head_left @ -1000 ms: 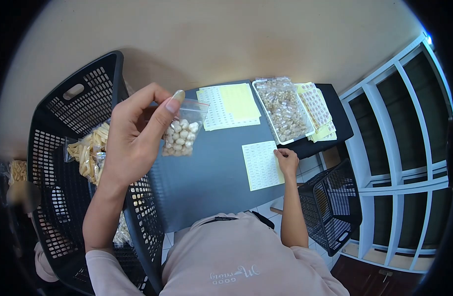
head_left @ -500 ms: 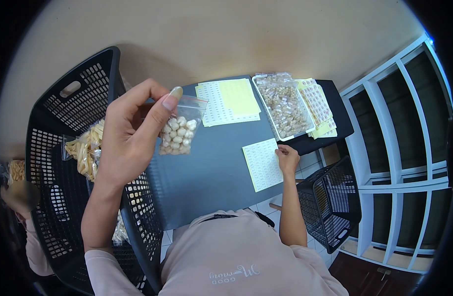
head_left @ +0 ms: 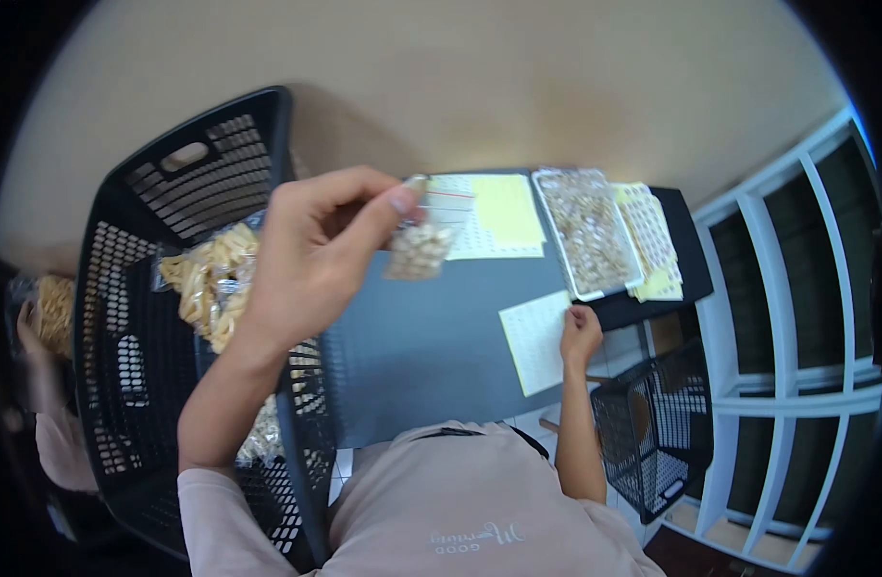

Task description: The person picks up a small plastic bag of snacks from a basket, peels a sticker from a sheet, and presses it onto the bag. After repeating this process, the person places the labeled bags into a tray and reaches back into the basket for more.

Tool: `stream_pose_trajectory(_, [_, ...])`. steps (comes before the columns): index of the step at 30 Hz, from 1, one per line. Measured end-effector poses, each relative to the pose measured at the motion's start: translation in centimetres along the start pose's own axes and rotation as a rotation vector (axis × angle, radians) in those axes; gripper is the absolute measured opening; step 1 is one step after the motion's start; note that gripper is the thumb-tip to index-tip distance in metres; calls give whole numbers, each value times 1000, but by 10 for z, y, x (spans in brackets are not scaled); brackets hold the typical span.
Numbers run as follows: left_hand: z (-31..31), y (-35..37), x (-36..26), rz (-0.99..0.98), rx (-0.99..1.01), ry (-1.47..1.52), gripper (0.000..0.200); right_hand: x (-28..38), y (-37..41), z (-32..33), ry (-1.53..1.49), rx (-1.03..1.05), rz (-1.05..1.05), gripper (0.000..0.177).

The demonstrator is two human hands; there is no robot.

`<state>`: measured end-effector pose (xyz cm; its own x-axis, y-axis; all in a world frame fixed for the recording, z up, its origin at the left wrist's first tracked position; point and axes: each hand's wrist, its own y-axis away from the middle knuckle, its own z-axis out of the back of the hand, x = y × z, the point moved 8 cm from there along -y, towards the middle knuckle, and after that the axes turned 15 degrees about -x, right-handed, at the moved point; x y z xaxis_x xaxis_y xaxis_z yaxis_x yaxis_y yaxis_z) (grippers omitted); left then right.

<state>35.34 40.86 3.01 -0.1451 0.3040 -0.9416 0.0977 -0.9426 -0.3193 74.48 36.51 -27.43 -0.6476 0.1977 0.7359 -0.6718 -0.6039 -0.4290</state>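
Between the thumb and fingertips of my left hand (head_left: pixel 316 255) is a small clear zip bag (head_left: pixel 422 252) of round, cream-coloured nut-like pieces, blurred by motion. It is held by its top corner above the grey table (head_left: pixel 412 356). My right hand (head_left: pixel 581 334) is at the table's right side, its fingers closed on the edge of a white label sheet (head_left: pixel 535 343) lying there. Beyond the bag, more label sheets (head_left: pixel 513 216) lie flat, partly covered by a yellow backing sheet.
A white tray (head_left: pixel 636 274) of small filled bags stands at the back right, beside stacked round-sticker sheets (head_left: pixel 647 231). A large black basket (head_left: pixel 282 125) at left holds bags of pale yellow sticks (head_left: pixel 220 279). Lower right is another black basket (head_left: pixel 686 404). Another person's arm (head_left: pixel 56 423) shows far left.
My left hand has carried the bag to the right over the table. My right hand stays at the label sheet's edge. The whole view has shifted slightly.
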Motion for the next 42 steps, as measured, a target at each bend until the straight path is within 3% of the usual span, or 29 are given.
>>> stream_pose_trajectory(9, [9, -7, 2, 78, -60, 185, 22, 69, 34, -18, 12, 165, -7, 10])
stream_pose_trajectory(11, [9, -8, 4, 78, -46, 196, 22, 108, 22, -18, -166, 176, -50, 14])
stream_pose_trajectory(14, [8, -7, 5, 62, -55, 211, 22, 201, 8, -11, -606, 257, -158, 40])
stream_pose_trajectory(16, [8, -5, -1, 23, -69, 205, 22, 281, 3, 10, -909, 325, -101, 54])
stream_pose_trajectory(19, [12, -1, -14, -49, -73, 101, 21, 360, 7, 27, -1117, 485, 38, 80])
stream_pose_trajectory(21, [11, 1, -10, -48, -88, 140, 20, 389, 13, 27, -1156, 549, 107, 86])
stream_pose_trajectory(29, [10, 7, -23, -205, -41, 26, 16, 419, 25, 17, -1103, 503, 75, 102])
stream_pose_trajectory(31, [10, 7, -18, -197, -40, 91, 17, 422, 22, 22, -1057, 391, 150, 105])
stream_pose_trajectory(36, [14, 6, -16, -101, -35, 257, 19, 417, 14, 18, -1055, 336, 254, 114])
stream_pose_trajectory(40, [16, 6, -19, -109, -48, 351, 20, 415, 15, 19, -1073, 456, 176, 116])
stream_pose_trajectory(42, [16, 6, -19, -120, -14, 219, 21, 412, 15, 17, -1086, 500, 124, 116])
